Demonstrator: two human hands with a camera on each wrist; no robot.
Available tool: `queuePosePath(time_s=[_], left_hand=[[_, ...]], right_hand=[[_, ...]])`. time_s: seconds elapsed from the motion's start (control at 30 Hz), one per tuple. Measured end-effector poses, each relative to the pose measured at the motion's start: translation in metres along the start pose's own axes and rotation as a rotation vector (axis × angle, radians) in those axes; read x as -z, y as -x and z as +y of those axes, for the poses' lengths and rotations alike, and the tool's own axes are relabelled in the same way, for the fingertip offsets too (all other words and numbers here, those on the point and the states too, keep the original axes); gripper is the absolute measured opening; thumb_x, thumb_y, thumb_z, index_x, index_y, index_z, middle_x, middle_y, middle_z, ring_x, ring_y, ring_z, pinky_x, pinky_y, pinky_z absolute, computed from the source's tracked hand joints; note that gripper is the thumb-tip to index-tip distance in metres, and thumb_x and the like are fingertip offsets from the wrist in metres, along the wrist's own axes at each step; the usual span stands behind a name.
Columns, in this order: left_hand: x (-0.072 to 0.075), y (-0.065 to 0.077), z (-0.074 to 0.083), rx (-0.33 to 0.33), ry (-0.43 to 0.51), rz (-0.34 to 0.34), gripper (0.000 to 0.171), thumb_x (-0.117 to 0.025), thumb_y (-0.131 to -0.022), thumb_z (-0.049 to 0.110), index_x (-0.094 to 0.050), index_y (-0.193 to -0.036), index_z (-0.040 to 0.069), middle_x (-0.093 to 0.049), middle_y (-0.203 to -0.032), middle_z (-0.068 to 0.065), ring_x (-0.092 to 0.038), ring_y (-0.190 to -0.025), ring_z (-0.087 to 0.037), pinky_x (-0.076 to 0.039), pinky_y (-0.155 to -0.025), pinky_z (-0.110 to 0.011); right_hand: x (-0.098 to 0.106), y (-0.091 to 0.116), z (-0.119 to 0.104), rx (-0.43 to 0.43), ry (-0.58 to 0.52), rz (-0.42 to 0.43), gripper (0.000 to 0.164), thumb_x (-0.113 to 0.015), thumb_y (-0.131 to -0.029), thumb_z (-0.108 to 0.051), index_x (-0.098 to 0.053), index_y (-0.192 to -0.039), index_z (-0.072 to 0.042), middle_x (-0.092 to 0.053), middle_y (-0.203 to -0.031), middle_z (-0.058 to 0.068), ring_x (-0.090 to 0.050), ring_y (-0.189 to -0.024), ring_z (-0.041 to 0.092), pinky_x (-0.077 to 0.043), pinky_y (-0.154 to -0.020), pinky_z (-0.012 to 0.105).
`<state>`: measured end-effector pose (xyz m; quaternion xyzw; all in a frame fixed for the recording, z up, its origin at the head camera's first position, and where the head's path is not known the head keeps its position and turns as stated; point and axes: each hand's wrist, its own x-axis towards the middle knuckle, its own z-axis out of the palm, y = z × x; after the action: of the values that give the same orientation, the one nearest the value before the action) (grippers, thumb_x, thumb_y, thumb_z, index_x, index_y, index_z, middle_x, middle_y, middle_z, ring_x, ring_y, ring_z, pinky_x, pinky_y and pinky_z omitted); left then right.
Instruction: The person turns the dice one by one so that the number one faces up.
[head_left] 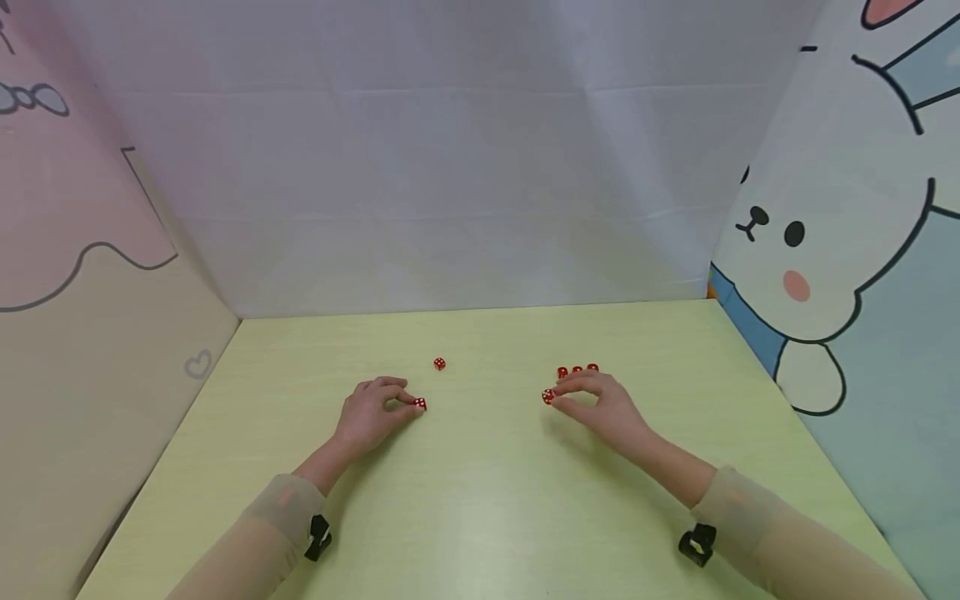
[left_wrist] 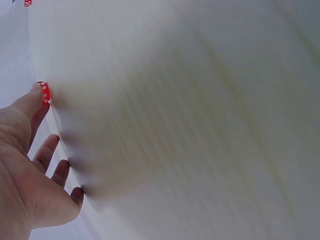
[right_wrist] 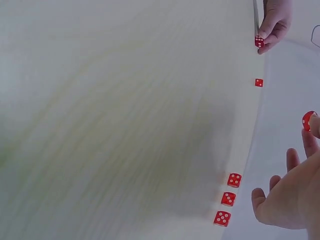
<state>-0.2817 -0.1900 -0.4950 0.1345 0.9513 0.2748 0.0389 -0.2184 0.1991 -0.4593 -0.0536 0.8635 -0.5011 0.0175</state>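
Observation:
My left hand (head_left: pixel 375 414) pinches a red die (head_left: pixel 421 404) with white pips between thumb and forefinger, close over the table. In the left wrist view this die (left_wrist: pixel 45 93) shows beyond the thumb, and the other fingertips are right at the tabletop. With thumb and fingertips my right hand (head_left: pixel 603 411) grips another red die (head_left: pixel 548 397); the right wrist view shows that die (right_wrist: pixel 309 121) partly covered by the thumb. Just behind the right hand, three red dice (right_wrist: pixel 228 199) stand in a row. A single red die (head_left: pixel 439 363) lies beyond the left hand.
The pale yellow-green table (head_left: pixel 465 517) reaches back to a white cloth wall (head_left: pixel 465 192). Printed panels flank it, one pink and cream (head_left: pixel 90 358) at left, one with a cartoon rabbit (head_left: pixel 825 208) at right. A black band (head_left: pixel 318 537) sits on each sleeved wrist.

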Motion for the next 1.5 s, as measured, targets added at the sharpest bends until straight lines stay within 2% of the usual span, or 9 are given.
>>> queuePosePath(time_s=[0.1, 0.2, 0.33, 0.53, 0.83, 1.2, 1.5], left_hand=[[0.000, 0.000, 0.000, 0.002, -0.002, 0.000, 0.023, -0.076, -0.093, 0.041, -0.079, -0.102, 0.020, -0.060, -0.141, -0.008, -0.045, -0.134, -0.044, -0.031, -0.108, -0.066], [-0.001, 0.000, 0.000, 0.007, -0.002, -0.002, 0.022, -0.076, -0.093, 0.040, -0.079, -0.102, 0.020, -0.060, -0.141, -0.007, -0.044, -0.135, -0.043, -0.031, -0.109, -0.066], [0.000, 0.001, 0.000, 0.004, -0.001, -0.002, 0.021, -0.076, -0.093, 0.039, -0.079, -0.101, 0.020, -0.060, -0.141, -0.007, -0.044, -0.134, -0.045, -0.031, -0.108, -0.066], [-0.001, 0.001, 0.001, 0.005, -0.002, -0.003, 0.020, -0.077, -0.093, 0.039, -0.079, -0.101, 0.021, -0.060, -0.141, -0.006, -0.044, -0.134, -0.046, -0.031, -0.108, -0.067], [-0.002, 0.000, 0.001, 0.006, 0.006, -0.001, 0.021, -0.077, -0.093, 0.039, -0.079, -0.102, 0.020, -0.060, -0.141, -0.007, -0.044, -0.135, -0.045, -0.031, -0.109, -0.066], [-0.003, 0.002, 0.000, 0.007, 0.016, 0.004, 0.021, -0.077, -0.092, 0.039, -0.079, -0.101, 0.020, -0.060, -0.141, -0.007, -0.044, -0.134, -0.045, -0.031, -0.108, -0.066], [-0.005, 0.001, -0.002, -0.002, 0.012, 0.006, 0.022, -0.077, -0.092, 0.039, -0.079, -0.102, 0.019, -0.060, -0.140, -0.008, -0.044, -0.134, -0.045, -0.031, -0.108, -0.066]], right_hand=[[-0.004, 0.001, 0.003, -0.042, -0.067, 0.010, 0.025, -0.080, -0.091, -0.031, -0.078, -0.111, -0.016, -0.068, -0.122, 0.003, -0.052, -0.126, 0.028, -0.034, -0.111, 0.058], [-0.009, 0.001, 0.008, -0.047, -0.071, 0.025, 0.022, -0.080, -0.091, -0.028, -0.079, -0.109, -0.015, -0.068, -0.121, 0.003, -0.052, -0.125, 0.028, -0.031, -0.112, 0.057], [-0.017, 0.001, 0.017, -0.018, 0.028, 0.038, 0.015, -0.082, -0.090, -0.023, -0.081, -0.104, -0.017, -0.069, -0.121, 0.004, -0.052, -0.125, 0.028, -0.030, -0.111, 0.055], [-0.024, 0.006, 0.023, -0.018, 0.179, 0.041, 0.012, -0.083, -0.088, -0.026, -0.082, -0.099, -0.022, -0.066, -0.128, 0.008, -0.040, -0.132, 0.037, -0.030, -0.110, 0.058], [-0.027, 0.009, 0.031, -0.009, 0.236, 0.036, 0.010, -0.084, -0.087, -0.032, -0.081, -0.096, -0.028, -0.063, -0.128, 0.005, -0.036, -0.133, 0.036, -0.032, -0.109, 0.057], [-0.030, 0.010, 0.036, 0.022, 0.285, 0.039, 0.011, -0.084, -0.087, -0.028, -0.082, -0.096, -0.024, -0.064, -0.125, 0.007, -0.038, -0.131, 0.039, -0.031, -0.108, 0.058], [-0.029, 0.010, 0.039, 0.026, 0.323, 0.029, 0.008, -0.083, -0.087, -0.029, -0.082, -0.095, -0.027, -0.063, -0.125, 0.005, -0.038, -0.130, 0.037, -0.033, -0.107, 0.057]])
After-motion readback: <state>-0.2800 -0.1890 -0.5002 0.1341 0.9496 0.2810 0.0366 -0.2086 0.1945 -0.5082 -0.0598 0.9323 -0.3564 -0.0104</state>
